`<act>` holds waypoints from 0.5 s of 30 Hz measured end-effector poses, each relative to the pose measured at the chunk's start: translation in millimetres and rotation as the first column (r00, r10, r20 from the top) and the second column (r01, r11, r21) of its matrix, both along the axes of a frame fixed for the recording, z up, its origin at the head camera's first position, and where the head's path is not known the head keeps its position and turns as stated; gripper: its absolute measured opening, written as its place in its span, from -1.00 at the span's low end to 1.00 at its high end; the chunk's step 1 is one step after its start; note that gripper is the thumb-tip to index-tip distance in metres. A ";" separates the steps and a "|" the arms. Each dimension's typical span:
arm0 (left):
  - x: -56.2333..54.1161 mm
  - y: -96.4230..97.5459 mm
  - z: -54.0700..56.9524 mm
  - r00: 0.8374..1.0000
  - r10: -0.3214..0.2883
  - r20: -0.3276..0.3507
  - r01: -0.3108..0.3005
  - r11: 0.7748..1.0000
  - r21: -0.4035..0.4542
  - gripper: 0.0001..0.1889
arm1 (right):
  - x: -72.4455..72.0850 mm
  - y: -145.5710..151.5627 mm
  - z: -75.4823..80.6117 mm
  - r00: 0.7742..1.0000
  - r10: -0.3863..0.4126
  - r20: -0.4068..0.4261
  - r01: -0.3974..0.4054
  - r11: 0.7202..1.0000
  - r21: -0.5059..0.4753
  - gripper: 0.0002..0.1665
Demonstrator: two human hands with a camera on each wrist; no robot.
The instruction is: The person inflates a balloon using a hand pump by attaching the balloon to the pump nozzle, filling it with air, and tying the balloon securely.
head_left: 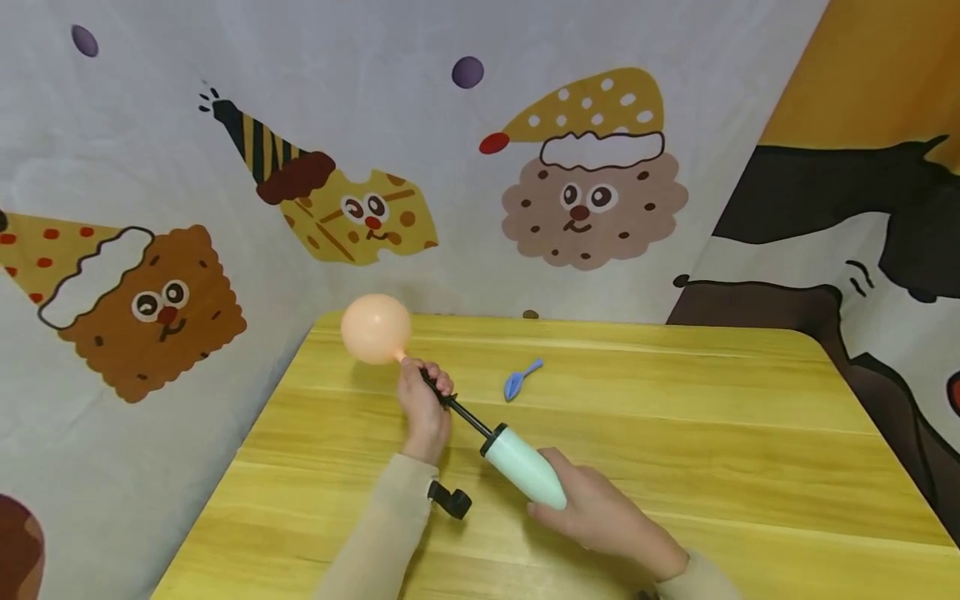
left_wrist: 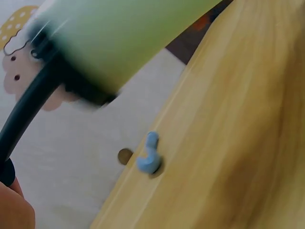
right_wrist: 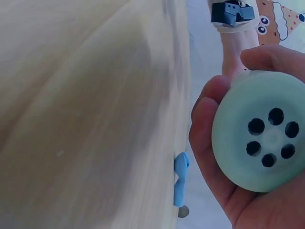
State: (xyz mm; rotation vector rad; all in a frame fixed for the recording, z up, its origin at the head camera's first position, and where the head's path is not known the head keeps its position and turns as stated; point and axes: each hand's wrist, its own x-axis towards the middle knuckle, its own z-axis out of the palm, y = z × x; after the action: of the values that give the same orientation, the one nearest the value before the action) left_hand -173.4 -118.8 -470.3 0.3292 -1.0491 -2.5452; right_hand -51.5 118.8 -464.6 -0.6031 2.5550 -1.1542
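A hand balloon pump with a mint-green barrel (head_left: 527, 467) and a black rod (head_left: 471, 417) slants between the two hands. At its far end sits a round, inflated peach balloon (head_left: 377, 328). My left hand (head_left: 424, 407) grips the pump's black front part, close to the balloon's neck. My right hand (head_left: 592, 510) is wrapped round the mint barrel; the right wrist view shows its holed end (right_wrist: 272, 138) with the fingers curled about it. A limp blue balloon (head_left: 522, 381) lies on the table beyond the pump, touched by neither hand.
The yellow wood-grain table (head_left: 697, 417) reaches back to a cloth backdrop (head_left: 450, 208) printed with cartoon snacks in party hats. A black wrist mount (head_left: 450, 500) juts from the left sleeve (head_left: 382, 525).
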 end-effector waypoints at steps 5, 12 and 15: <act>9.0 16.2 -3.4 0.997 -0.075 0.002 0.075 0.997 0.007 -0.63 | -6.9 -8.3 3.9 1.000 -0.016 0.023 0.016 1.000 -0.014 -0.23; 14.1 29.1 0.0 0.990 -0.141 0.010 0.141 0.990 -0.007 -0.62 | -16.6 -19.7 7.1 0.998 -0.005 0.062 0.010 0.996 -0.094 -0.17; 9.5 25.5 4.0 0.992 -0.124 0.007 0.124 0.992 -0.033 -0.61 | -17.4 -23.7 8.1 0.997 -0.003 0.071 0.011 0.993 -0.120 -0.15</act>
State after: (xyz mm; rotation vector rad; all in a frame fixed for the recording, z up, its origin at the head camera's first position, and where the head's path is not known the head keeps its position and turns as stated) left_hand -163.9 -93.3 -466.3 0.2694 -1.1455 -2.6342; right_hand -68.9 95.1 -456.5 -0.5702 2.4436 -1.3155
